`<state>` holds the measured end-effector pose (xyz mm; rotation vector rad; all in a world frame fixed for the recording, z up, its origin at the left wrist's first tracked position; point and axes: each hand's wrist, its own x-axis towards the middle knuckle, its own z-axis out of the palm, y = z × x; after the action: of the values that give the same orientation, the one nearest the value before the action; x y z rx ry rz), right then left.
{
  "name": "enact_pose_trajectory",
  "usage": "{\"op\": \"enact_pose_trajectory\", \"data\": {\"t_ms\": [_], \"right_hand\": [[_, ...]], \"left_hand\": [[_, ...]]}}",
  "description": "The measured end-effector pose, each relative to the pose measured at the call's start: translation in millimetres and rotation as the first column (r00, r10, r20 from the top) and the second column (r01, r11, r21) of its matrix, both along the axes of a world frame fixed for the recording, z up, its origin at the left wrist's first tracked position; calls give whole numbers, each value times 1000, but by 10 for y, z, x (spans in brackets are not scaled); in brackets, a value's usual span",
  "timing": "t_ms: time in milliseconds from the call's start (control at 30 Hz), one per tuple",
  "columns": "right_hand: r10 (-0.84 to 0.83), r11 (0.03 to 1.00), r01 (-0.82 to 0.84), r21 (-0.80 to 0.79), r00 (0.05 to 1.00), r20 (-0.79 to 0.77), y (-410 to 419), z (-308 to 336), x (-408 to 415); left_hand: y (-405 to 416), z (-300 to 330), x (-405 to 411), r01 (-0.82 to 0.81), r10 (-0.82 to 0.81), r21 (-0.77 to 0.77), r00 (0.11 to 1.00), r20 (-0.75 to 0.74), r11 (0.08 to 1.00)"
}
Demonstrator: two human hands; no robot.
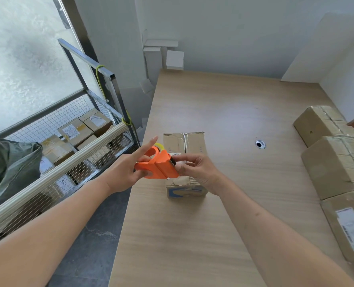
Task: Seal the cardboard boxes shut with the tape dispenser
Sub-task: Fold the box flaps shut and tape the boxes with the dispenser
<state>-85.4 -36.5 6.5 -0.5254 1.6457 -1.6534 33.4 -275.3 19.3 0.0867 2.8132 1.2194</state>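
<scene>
While a wire cart (pixel 72 141) at left holds labelled parcels (pixel 74 131), a small cardboard box (pixel 184 146) sits near the table's (pixel 223 112) left edge. Above it, the left hand (pixel 126 172) grips the orange tape dispenser (pixel 159 165), forefinger extended; the right hand (pixel 194 168) pinches at its blade end. Taped boxes (pixel 335 166) line the right.

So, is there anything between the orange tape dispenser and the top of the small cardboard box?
Nothing visible. The orange plastic tape dispenser, gripped by the left hand, is above the small brown cardboard box; the right hand pinches at its blade end.
</scene>
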Motion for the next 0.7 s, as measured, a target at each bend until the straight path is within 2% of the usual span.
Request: {"op": "enact_pose_trajectory", "data": {"t_ms": [133, 300, 467, 600, 700], "right_hand": [[-46, 999, 46, 5, 999, 9, 121, -22, -6], [-236, 969, 240, 61, 969, -73, 256, -99, -7], [-272, 952, 289, 105, 950, -152, 319, -142, 40], [-313, 915, 363, 175, 914, -259, 331, -208, 33], [-353, 887, 411, 213, 898, -261, 392, -300, 69]], "left_hand": [[105, 50, 26, 24, -24, -10, 1000, 13, 1000], [221, 62, 60, 49, -48, -28, 998, 42, 998], [301, 67, 64, 90, -85, -64, 993, 81, 994], [345, 129, 46, 196, -177, -164, 976, 127, 967], [316, 141, 40, 213, -182, -159, 965, 189, 964]]}}
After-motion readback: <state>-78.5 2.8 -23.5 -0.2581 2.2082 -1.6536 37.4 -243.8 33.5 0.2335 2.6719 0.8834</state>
